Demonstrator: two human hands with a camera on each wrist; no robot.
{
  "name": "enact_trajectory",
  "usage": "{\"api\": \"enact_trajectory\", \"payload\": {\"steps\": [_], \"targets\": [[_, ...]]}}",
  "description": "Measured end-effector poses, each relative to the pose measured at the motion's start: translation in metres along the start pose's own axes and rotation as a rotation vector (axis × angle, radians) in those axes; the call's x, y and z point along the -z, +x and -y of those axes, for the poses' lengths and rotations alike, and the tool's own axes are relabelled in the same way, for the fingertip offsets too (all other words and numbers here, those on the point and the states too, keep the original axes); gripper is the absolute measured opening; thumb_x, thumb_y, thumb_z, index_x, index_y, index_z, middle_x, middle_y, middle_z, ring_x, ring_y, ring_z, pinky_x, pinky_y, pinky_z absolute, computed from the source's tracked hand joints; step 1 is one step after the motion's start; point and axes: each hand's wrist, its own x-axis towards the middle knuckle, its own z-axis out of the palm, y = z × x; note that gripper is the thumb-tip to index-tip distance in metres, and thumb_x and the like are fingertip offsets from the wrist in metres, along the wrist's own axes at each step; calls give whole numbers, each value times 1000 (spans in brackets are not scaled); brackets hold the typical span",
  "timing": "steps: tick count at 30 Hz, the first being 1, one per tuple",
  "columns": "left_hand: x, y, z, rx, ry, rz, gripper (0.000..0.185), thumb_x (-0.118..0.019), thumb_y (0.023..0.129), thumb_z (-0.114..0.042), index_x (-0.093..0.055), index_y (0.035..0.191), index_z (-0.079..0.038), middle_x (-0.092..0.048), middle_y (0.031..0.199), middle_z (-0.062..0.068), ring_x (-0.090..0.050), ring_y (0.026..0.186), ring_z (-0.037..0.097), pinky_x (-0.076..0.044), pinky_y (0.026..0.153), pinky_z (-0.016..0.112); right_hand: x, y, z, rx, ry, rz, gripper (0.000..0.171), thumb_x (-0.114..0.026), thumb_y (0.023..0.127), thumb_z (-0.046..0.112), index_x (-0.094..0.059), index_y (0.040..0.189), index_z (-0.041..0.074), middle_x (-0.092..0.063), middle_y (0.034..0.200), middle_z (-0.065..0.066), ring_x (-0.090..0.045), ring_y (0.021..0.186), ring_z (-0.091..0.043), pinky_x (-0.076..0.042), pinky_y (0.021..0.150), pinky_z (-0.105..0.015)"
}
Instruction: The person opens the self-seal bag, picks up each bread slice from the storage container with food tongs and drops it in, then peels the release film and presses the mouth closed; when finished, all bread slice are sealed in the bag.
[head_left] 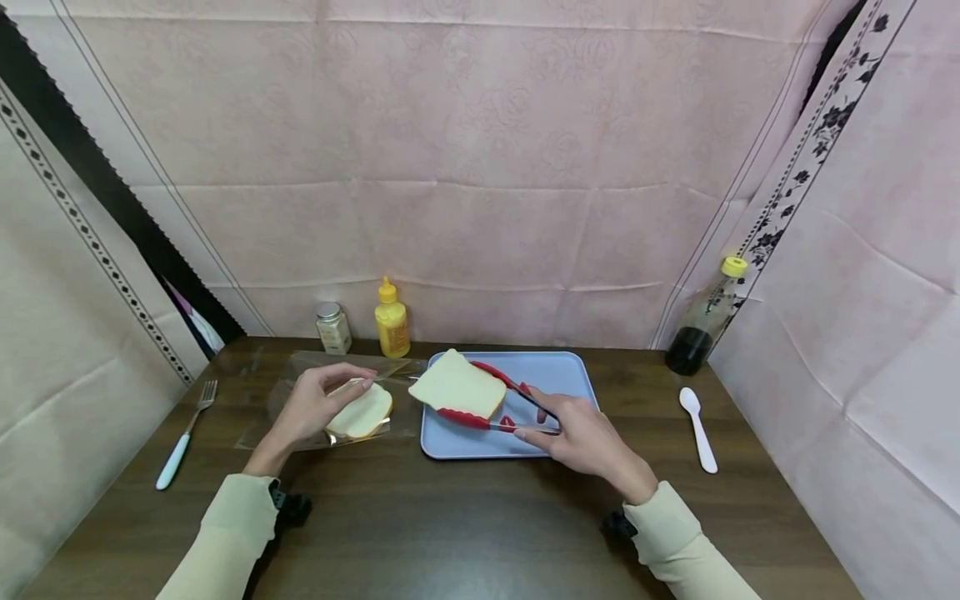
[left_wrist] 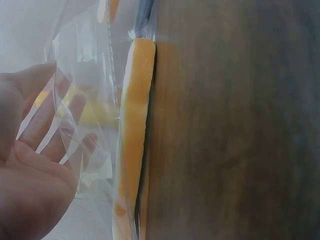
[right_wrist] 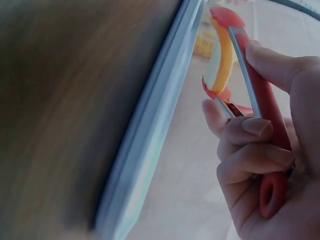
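My right hand grips red-handled tongs, fingers curled round the handles. Between the red tips of the tongs is a white bread slice, held over the left part of a light blue tray. On the left, my left hand pinches the film of a clear plastic bag between thumb and forefinger, with the other fingers seen through the film. Inside the bag lies more bread, its brown crust facing the left wrist camera.
Behind the bag stand a silver-lidded jar and a yellow squeeze bottle. A fork lies far left. At right are a white spoon and a yellow-capped bottle of dark liquid. Cloth curtains surround the table.
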Motion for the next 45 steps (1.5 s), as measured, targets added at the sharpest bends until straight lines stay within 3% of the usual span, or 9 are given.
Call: {"api": "enact_trajectory", "payload": {"steps": [8, 22, 30, 37, 45], "targets": [[1, -1, 3, -3, 20, -5, 26, -74, 105, -38, -82, 120, -19, -81, 123, 0, -68, 132, 30, -47, 119, 65, -3, 0, 21, 61, -72, 22, 73, -78, 96, 59, -57, 158, 26, -74, 104, 7, -54, 76, -8, -45, 59, -23], [1, -1, 3, -8, 5, 7, 27, -73, 105, -39, -81, 121, -18, -81, 124, 1, -67, 133, 30, -46, 119, 65, -11, 17, 39, 104, -90, 42, 66, -78, 98, 54, -61, 155, 25, -77, 106, 4, -54, 75, -8, -45, 56, -26], [-1, -1, 4, -16, -11, -7, 21, -75, 105, -35, -82, 119, -22, -81, 123, -1, -69, 129, 22, -46, 120, 63, -14, 28, 43, 68, -37, 100, 67, -79, 97, 55, -62, 155, 26, -68, 90, 11, -52, 66, -9, -44, 53, -26], [-2, -1, 1, -13, -23, -7, 25, -74, 105, -34, -81, 121, -16, -81, 124, 1, -67, 133, 27, -43, 123, 63, -3, 29, 43, 60, -28, 124, 67, -78, 97, 56, -63, 154, 24, -61, 78, 13, -51, 62, -9, -42, 50, -28], [-1, 1, 2, -17, -3, 4, 26, -73, 106, -36, -81, 122, -16, -81, 124, 1, -68, 130, 17, -45, 121, 63, -4, 35, 45, 67, -42, 141, 66, -77, 97, 57, -62, 154, 27, -58, 70, 7, -50, 62, -10, -42, 51, -28]]}}
